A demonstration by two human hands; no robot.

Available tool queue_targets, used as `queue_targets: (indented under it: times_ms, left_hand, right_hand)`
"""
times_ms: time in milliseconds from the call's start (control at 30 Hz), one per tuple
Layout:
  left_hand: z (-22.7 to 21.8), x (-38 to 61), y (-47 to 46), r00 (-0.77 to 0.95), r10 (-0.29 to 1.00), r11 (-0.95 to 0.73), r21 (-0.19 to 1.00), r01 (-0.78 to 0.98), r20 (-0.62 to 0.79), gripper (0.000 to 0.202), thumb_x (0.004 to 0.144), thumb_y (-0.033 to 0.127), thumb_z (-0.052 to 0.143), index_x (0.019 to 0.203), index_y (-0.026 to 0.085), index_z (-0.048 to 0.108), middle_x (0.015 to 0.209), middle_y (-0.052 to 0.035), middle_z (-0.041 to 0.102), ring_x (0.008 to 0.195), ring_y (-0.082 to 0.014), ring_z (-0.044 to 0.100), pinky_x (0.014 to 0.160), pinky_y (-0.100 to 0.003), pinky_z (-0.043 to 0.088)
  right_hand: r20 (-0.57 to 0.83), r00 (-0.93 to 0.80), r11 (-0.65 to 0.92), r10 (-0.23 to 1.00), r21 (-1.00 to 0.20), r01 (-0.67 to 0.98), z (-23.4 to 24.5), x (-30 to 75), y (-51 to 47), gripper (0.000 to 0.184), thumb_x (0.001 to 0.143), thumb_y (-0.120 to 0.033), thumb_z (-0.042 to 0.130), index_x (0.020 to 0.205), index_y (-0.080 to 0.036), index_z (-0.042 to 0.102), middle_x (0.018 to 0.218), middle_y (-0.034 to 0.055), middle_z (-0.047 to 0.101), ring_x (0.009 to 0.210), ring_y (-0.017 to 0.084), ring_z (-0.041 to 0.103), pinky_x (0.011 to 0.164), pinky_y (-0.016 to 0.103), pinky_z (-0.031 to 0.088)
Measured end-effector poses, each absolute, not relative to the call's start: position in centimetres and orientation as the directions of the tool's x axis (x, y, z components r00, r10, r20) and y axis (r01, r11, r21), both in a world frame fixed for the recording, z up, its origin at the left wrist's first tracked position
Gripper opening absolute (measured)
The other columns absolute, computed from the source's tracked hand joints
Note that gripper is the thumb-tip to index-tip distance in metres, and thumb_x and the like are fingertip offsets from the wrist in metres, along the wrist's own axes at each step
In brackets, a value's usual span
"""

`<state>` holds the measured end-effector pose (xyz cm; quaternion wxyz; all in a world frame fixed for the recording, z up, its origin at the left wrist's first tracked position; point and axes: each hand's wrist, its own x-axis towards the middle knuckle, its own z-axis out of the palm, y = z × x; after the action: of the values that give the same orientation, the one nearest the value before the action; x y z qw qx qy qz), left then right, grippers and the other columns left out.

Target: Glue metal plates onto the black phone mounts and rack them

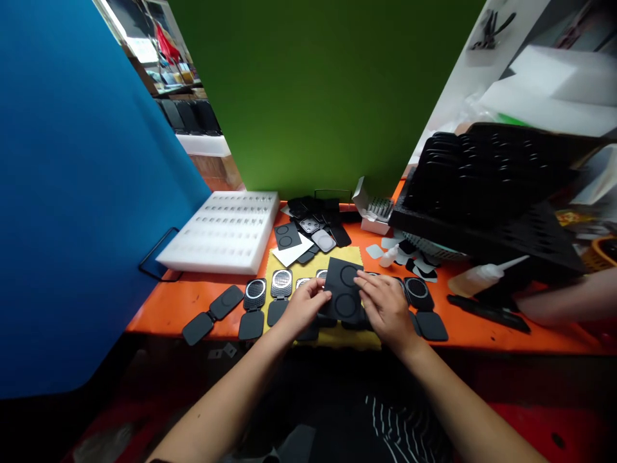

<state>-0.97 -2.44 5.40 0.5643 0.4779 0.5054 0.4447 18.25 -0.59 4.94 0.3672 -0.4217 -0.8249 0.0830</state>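
Both my hands meet over a black foam pad (343,289) with two round cut-outs, held tilted above the yellow cloth (308,267). My left hand (304,307) grips the pad's left edge with curled fingers. My right hand (383,302) pinches its right edge. Under and beside my hands lies a row of open black hinged cases (254,302), some with round mesh inserts (282,281).
A white foam tray (224,233) with small parts sits at the left on the orange table (463,328). Loose black pads (308,222) lie behind the cloth. Stacked black trays (486,186) fill the right, with a squeeze bottle (477,278) and another person's arm (569,299).
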Motion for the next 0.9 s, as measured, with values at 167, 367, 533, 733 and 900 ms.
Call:
queue_targets:
  times_ms: [167,367,533,733,900]
  left_hand:
    - [6.3,-0.1,-5.8,0.236,0.971,-0.08,0.884,0.461,-0.035,0.017,0.079,0.029,0.05,0.071,0.016,0.055,0.067,0.0014,0.055,0.064,-0.0111,0.049,0.059,-0.021,0.036]
    - [6.1,1.0,-8.3,0.396,0.918,-0.227,0.792,0.567,-0.02,0.018,0.084,0.027,0.044,0.08,0.019,0.059,0.079,-0.0007,0.063,0.074,-0.0132,0.055,0.068,-0.023,0.037]
    - [5.5,2.0,-8.9,0.395,0.918,-0.191,0.847,0.496,-0.024,0.017,0.085,0.029,0.045,0.08,0.02,0.059,0.08,-0.0001,0.063,0.074,-0.0123,0.055,0.067,-0.021,0.038]
    - [5.4,1.7,-9.2,0.332,0.942,-0.103,0.903,0.418,-0.046,0.017,0.085,0.028,0.044,0.084,0.02,0.059,0.079,-0.0002,0.062,0.073,-0.0125,0.054,0.068,-0.021,0.038]
    - [4.9,-0.5,-9.4,0.182,0.975,0.051,0.932,0.36,-0.124,0.021,0.084,0.032,0.044,0.08,0.017,0.056,0.076,-0.0015,0.058,0.07,-0.0126,0.051,0.063,-0.021,0.039]
  right_hand:
    - [0.287,-0.613,0.651,0.736,-0.549,0.524,5.3,18.6,-3.7,0.022,0.083,-0.027,0.047,0.101,-0.024,0.06,0.096,0.0031,0.066,0.085,0.016,0.057,0.077,0.032,0.042]
    - [0.132,-0.657,0.567,0.743,-0.645,0.512,5.0,19.5,-6.3,0.019,0.083,-0.021,0.043,0.089,-0.021,0.061,0.085,0.0036,0.065,0.078,0.015,0.056,0.072,0.029,0.041]
    - [0.093,-0.704,0.515,0.704,-0.749,0.416,5.6,20.7,-5.9,0.021,0.085,-0.02,0.041,0.09,-0.02,0.061,0.084,0.0035,0.064,0.077,0.013,0.054,0.071,0.027,0.041]
    - [0.023,-0.513,0.294,0.858,-0.84,0.455,5.6,22.0,-5.4,0.019,0.082,-0.029,0.047,0.08,-0.018,0.063,0.07,0.0035,0.058,0.068,0.014,0.053,0.062,0.026,0.042]
    - [-0.148,0.001,-0.147,0.989,-0.98,0.133,5.8,26.0,-3.5,0.019,0.078,-0.036,0.054,0.077,-0.018,0.058,0.043,-0.0055,0.047,0.04,0.008,0.045,0.045,0.02,0.041]
